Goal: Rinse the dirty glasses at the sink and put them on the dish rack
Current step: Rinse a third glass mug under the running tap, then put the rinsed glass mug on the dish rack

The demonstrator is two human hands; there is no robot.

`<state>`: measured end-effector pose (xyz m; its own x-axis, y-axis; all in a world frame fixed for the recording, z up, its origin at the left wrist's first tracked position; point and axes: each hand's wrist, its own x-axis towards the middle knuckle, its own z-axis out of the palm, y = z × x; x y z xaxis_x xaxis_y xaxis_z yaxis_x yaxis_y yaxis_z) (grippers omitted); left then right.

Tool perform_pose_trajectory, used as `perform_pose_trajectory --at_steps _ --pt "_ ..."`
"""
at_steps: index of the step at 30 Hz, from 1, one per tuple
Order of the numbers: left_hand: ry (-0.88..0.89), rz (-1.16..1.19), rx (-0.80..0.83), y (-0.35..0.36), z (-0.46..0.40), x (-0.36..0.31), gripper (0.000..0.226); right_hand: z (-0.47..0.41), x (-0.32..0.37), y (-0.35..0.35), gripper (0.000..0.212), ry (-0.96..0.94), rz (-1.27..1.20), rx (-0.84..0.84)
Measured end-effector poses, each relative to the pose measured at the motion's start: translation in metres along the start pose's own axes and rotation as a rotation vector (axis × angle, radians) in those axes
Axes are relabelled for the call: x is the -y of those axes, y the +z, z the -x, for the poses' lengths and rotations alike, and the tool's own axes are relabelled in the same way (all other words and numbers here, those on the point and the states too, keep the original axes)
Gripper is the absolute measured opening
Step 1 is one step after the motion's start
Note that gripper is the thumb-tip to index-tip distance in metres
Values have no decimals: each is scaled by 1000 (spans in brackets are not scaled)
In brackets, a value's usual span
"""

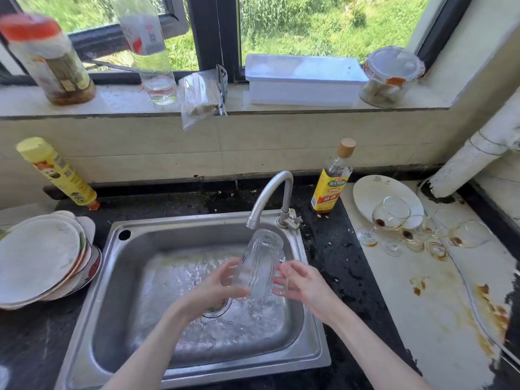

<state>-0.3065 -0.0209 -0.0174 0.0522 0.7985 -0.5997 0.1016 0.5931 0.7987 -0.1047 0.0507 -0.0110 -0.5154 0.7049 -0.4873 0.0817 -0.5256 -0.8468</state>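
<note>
I hold a clear ribbed glass point(260, 263) tilted under the tap's spout point(253, 222), over the steel sink point(132, 249). My left hand point(219, 285) grips its left side near the base. My right hand point(302, 285) grips its right side, fingers by what looks like a handle. Water covers the sink's floor. On the white counter to the right lie several stemmed glasses point(391, 213) on their sides, with brown dregs in them.
A stack of dirty plates point(39, 257) sits left of the sink. A yellow-labelled bottle point(330, 184) stands behind the tap, and a white plate point(371, 192) leans beyond the glasses. Brown stains mark the right counter point(422, 305). Jars and boxes line the windowsill.
</note>
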Motion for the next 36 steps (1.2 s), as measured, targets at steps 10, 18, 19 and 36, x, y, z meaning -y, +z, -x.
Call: perform_pose_trajectory --at_steps 10,18,19,36 --pt "261 -396 -199 15 14 -21 76 23 18 0 16 -211 359 37" --pt "343 -458 -356 42 24 -2 80 41 19 -1 40 -61 383 96" --pt "337 -462 -356 44 24 0 78 43 21 -1 47 -42 416 105" --pt "528 -1005 -267 40 64 -32 100 103 24 7 44 -223 292 -48"
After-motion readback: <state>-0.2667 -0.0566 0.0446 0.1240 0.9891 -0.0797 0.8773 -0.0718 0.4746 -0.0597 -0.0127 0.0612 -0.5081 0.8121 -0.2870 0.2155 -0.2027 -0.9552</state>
